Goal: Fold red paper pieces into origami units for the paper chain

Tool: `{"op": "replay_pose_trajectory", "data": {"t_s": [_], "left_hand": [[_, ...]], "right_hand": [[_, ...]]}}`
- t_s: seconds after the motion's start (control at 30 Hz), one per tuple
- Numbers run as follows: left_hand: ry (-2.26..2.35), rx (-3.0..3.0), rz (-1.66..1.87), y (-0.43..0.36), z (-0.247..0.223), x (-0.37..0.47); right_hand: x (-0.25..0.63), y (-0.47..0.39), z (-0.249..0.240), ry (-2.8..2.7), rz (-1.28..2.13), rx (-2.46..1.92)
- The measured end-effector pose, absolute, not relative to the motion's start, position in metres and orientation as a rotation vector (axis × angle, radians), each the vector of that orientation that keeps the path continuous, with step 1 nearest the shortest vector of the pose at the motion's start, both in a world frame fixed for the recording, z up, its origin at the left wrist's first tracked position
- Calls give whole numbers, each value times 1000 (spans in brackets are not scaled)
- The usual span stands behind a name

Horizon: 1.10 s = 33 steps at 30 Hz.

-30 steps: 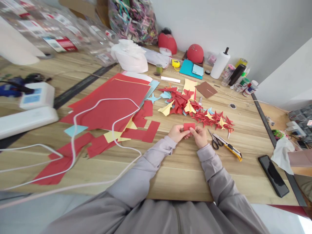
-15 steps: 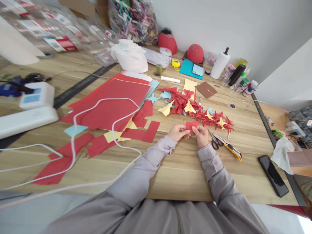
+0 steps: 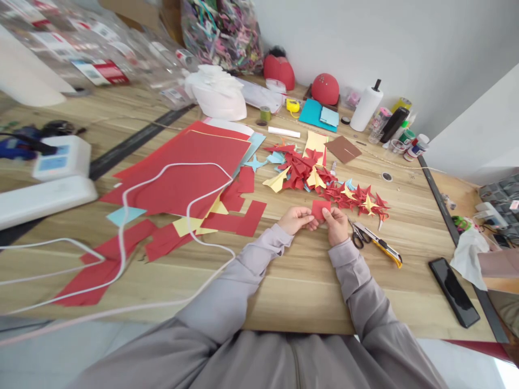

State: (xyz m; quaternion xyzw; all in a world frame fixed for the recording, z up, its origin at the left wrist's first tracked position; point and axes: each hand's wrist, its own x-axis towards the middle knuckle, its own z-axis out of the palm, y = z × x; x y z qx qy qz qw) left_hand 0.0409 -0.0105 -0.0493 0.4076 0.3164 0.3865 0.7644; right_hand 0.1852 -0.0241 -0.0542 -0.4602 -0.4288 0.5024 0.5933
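A small square of red paper [image 3: 319, 207] is held up between my hands, just above the wooden table. My right hand [image 3: 337, 226] pinches its right side, thumb in front. My left hand [image 3: 297, 220] is closed at the paper's lower left edge, and some of its fingers are hidden. Just beyond lie small folded stars [image 3: 344, 195], mostly red with a few yellow. Behind them is a heap of larger folded red pieces [image 3: 298, 170]. Dark-handled scissors [image 3: 357, 237] and a yellow box cutter [image 3: 385, 247] rest right of my right hand.
Large red paper sheets [image 3: 182, 173] cover the left of the table, with a white cable [image 3: 188, 216] looping over them. Red strips [image 3: 253, 219] lie beside my left arm. A black phone [image 3: 454, 292] is near the right edge. Bottles [image 3: 366, 108] stand at the back.
The red paper has shifted slightly right with my right hand and turned a little. My left hand's fingertips now reach less far over it. Things on the table have stayed put.
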Motion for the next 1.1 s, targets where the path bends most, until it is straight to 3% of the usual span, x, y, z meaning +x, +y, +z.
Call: {"op": "replay_pose_trajectory", "data": {"t_s": [1.1], "left_hand": [[712, 821, 943, -16, -39, 44]], "right_hand": [[187, -22, -53, -930, 1139, -1077]]}}
